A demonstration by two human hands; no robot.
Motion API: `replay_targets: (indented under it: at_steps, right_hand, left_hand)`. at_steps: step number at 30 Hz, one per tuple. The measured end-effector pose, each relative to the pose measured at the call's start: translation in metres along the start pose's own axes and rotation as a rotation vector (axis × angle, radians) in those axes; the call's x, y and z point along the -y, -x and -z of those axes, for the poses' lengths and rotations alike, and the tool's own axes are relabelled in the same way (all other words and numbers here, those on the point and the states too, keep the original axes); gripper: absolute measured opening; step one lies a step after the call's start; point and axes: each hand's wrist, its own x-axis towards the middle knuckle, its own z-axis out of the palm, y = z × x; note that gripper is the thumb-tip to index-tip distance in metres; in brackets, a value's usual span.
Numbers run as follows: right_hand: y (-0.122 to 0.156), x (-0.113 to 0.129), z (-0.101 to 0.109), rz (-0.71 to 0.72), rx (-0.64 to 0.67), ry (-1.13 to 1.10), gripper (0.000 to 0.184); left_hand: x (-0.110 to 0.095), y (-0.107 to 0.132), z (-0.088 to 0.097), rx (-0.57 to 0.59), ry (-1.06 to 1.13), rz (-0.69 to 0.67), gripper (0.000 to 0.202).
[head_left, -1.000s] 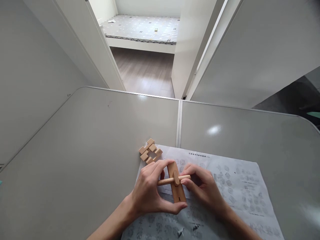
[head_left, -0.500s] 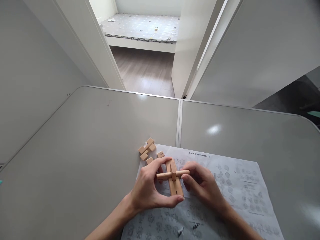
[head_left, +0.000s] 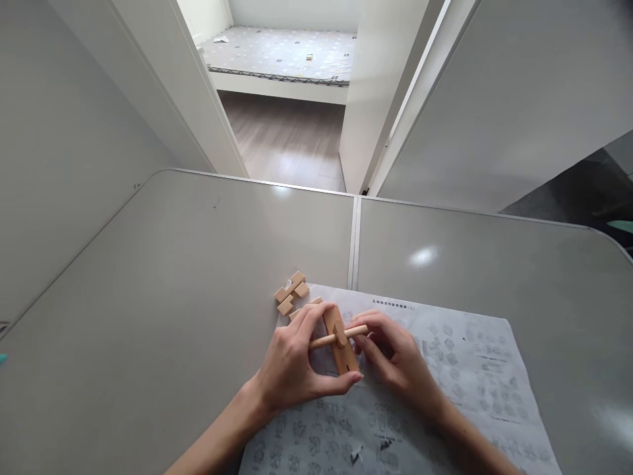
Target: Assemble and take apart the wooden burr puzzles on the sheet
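Several interlocked wooden puzzle pieces (head_left: 347,357) form a cross above the printed sheet (head_left: 475,369). My left hand (head_left: 289,363) grips this assembly by its long flat piece, thumb at the near end and fingers at the far end. Across it runs a slimmer wooden bar, pointing left and right. My right hand (head_left: 395,353) is closed at the bar's right end, thumb and fingertips against it; part of that contact is hidden. Just beyond my left fingers lie loose notched wooden blocks (head_left: 291,290), some partly covered by my hand.
The sheet, printed with small puzzle drawings, covers the near part of the grey table (head_left: 148,297). A metal seam (head_left: 355,244) splits the tabletop. Past its far edge, a doorway shows a bed (head_left: 277,53) with a patterned cover.
The wooden assembly has tipped and turned in my hands, its crossbar now slanting up to the right. Both hands have shifted slightly. The loose blocks stay where they were.
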Motion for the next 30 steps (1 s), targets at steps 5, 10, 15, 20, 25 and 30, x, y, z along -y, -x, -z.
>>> replay_targets:
  at_steps: [5,10,15,20,25,30]
  right_hand:
    - [-0.0002,0.0,-0.0013,0.039,-0.013,0.047,0.012]
    - [-0.0006,0.0001,-0.0006,0.047,-0.003,0.057,0.013]
    - [-0.0017,-0.0007,0.0004,0.044,-0.006,0.063,0.014]
    - [-0.0012,-0.0018,0.0008,0.057,-0.002,0.078,0.015]
    - [-0.0012,-0.0013,0.0022,0.072,-0.001,0.063,0.013]
    - [-0.0019,-0.0008,0.0034,0.053,0.012,0.066,0.017]
  left_hand:
    - [-0.0019,-0.0009,-0.0013,0.02,-0.035,0.006,0.089]
    - [-0.0037,-0.0013,-0.001,0.008,-0.042,0.015,0.086]
    - [-0.0044,-0.0019,-0.0007,-0.002,-0.051,0.002,0.087]
    - [-0.0049,-0.001,-0.0013,-0.051,-0.08,-0.013,0.086]
    - [-0.0052,0.0008,-0.003,-0.103,-0.105,-0.042,0.085]
    - [-0.0057,0.0005,-0.0018,-0.138,-0.105,-0.077,0.086]
